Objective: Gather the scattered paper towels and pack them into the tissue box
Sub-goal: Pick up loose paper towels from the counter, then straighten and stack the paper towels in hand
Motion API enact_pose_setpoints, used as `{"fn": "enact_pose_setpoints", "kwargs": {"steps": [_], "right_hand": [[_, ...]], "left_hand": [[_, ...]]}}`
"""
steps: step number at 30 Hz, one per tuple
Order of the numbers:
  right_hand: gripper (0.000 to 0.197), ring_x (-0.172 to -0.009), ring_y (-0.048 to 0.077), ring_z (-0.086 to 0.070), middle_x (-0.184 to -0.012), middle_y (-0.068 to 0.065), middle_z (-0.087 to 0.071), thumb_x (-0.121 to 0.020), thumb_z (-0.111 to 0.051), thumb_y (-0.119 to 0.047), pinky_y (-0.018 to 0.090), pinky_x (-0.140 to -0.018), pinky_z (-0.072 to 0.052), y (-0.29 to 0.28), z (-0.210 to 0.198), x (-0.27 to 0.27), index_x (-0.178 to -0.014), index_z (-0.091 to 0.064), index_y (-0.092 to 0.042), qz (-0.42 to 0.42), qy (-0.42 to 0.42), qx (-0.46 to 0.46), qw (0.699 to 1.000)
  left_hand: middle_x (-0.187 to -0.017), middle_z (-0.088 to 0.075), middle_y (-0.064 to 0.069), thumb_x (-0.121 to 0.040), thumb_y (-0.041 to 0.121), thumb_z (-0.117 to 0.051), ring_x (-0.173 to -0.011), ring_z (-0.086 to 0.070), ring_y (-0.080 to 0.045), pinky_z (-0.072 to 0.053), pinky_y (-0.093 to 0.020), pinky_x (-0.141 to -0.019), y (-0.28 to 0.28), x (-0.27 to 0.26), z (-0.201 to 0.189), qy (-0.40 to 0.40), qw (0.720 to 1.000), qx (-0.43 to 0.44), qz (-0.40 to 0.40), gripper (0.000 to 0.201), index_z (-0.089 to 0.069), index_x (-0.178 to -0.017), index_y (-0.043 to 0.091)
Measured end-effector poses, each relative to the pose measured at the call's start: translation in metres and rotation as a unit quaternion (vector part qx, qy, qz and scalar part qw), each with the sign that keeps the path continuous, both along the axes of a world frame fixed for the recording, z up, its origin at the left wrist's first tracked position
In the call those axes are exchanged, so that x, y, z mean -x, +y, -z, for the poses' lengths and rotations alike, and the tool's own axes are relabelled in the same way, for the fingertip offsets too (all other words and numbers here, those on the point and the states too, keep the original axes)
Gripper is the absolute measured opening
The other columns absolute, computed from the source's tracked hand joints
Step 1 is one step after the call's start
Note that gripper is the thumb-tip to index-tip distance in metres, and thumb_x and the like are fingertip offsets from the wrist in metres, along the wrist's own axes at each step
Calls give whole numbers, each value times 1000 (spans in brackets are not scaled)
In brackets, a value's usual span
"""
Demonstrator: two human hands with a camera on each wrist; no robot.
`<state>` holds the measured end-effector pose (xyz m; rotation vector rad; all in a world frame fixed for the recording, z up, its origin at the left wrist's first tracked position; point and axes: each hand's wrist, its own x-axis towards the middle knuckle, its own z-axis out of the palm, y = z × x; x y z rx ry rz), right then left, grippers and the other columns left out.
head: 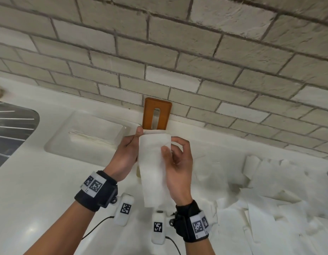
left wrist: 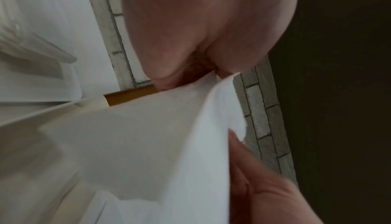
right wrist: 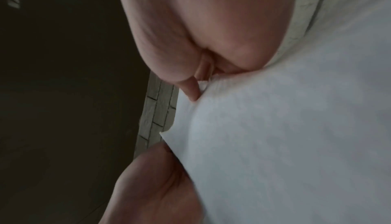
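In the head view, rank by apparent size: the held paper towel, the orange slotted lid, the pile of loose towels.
1. Pile of loose towels, largest.
2. Held paper towel.
3. Orange slotted lid, smallest; it stands farther from the camera, so true size is uncertain.

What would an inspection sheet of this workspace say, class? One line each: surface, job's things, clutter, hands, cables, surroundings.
Surface: white countertop.
Job's things: one paper towel held upright; loose paper towels heaped at right; orange slotted tissue box lid leaning on the wall; white tissue box lying open, towels inside.
Clutter: nothing seen.
Hands: left hand and right hand both pinch the held towel.
Cables: black cables from the wrist cameras.
Surroundings: brick wall; steel sink drainer at left.
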<state>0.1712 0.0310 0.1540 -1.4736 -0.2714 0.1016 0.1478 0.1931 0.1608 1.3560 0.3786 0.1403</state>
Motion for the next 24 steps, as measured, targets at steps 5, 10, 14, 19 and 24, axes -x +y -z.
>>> {"fn": "enact_pose_setpoints", "kwargs": {"steps": [5,10,14,19,24], "right_hand": [[23,-89,18,-74,-101,3,-81,-105,-71,-23,40,-80,-54,8,12,1,-124,-59,-26,59,0,10,998],[21,-89,20,-75,-102,-3,-79,-106,-71,-26,47,-82,-60,11,15,-3,-120,-59,-35,79,-15,64,995],[29,-102,21,-75,-120,-9,-74,-104,-72,-28,48,-90,-61,11,12,-6,-128,-56,-33,130,-55,84,986],[49,-120,14,-70,-133,-2,-65,-110,-60,-20,26,-98,-58,14,18,-2,-149,-31,-26,61,-26,7,998],[36,-77,12,-66,-85,-1,-66,-111,-60,-19,19,-73,-52,11,43,-1,-140,-41,-28,54,-22,41,997]], "left_hand": [[-101,-81,-10,-107,61,-37,-105,-74,-26,-54,-36,-90,-3,3,2,21,999,28,-20,61,-80,-116,18],[-121,-79,-9,-98,72,-38,-117,-74,-26,-54,-44,-104,-2,2,-1,31,997,68,0,73,-74,-128,16],[-117,-80,0,-110,34,-55,-111,-76,-21,-58,-54,-103,-2,3,2,-28,993,-117,17,30,-76,-126,19],[-114,-79,-8,-114,32,-48,-111,-75,-30,-59,-53,-99,-5,-11,-1,-32,994,-93,37,32,-73,-123,15],[-107,-80,-10,-114,32,-49,-101,-75,-24,-61,-43,-89,13,-47,-1,-51,993,-99,-49,32,-73,-114,12]]}}
